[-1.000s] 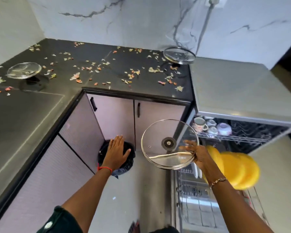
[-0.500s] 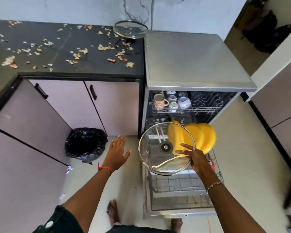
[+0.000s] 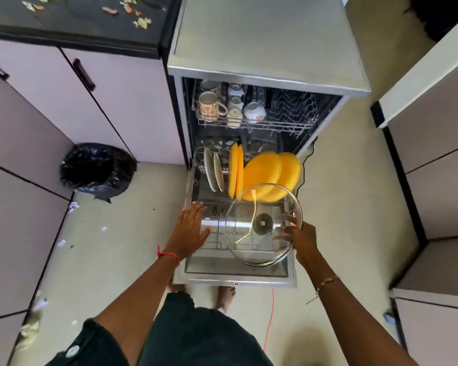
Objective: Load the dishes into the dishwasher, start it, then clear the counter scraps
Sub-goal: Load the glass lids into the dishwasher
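The right hand (image 3: 300, 235) grips the right rim of a glass lid (image 3: 249, 210), fingers curled over the edge. The lid is tilted above the front of the pulled-out lower rack (image 3: 217, 243), its dark knob facing up. The left hand (image 3: 193, 228) is flat with straight fingers and the thumb out. It sits at the rack's left edge, but I cannot tell whether it touches the rack.

Behind the lid, yellow plates (image 3: 267, 173) stand on edge in the rack, with two white plates (image 3: 213, 170) upright to their left. The upper rack (image 3: 283, 120) holds mugs and cups (image 3: 212, 107) in its left part. The dishwasher (image 3: 262, 35) stands with its door (image 3: 236, 282) folded down toward the person's feet.

To the left of the machine is the dark counter (image 3: 85, 30), strewn with scraps (image 3: 143, 22). On the floor below it, a bin lined with a black bag (image 3: 98, 167) stands against the cabinets.
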`<state>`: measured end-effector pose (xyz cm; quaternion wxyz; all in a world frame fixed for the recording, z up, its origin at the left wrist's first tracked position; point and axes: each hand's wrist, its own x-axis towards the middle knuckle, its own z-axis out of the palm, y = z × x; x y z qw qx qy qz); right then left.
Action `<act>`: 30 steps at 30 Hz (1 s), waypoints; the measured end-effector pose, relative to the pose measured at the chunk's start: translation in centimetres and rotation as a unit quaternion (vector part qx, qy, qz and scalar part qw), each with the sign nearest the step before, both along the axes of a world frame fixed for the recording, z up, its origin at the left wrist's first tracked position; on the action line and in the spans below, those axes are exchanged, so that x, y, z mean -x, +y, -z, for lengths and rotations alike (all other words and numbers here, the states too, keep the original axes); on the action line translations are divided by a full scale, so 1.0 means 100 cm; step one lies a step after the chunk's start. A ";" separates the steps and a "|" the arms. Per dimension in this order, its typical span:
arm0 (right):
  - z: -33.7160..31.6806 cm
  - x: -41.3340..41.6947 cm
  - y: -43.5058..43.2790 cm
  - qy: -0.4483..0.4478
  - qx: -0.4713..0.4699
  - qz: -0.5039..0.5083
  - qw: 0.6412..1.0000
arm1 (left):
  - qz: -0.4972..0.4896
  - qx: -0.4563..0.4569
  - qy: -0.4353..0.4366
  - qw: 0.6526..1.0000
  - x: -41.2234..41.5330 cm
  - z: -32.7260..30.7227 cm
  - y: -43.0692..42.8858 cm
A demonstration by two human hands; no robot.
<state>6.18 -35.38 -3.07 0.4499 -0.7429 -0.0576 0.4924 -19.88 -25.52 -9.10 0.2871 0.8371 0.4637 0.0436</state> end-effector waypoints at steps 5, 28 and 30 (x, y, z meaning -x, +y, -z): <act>0.030 -0.017 -0.015 -0.053 0.022 0.024 0.998 | 0.032 0.018 0.038 0.999 -0.019 0.030 -0.024; 0.212 -0.082 0.032 -0.417 0.060 -0.100 0.901 | 0.165 0.084 0.168 0.968 -0.077 0.248 -0.022; 0.224 -0.083 0.032 -0.421 0.065 -0.114 0.897 | 0.175 0.086 0.177 0.965 -0.080 0.258 -0.023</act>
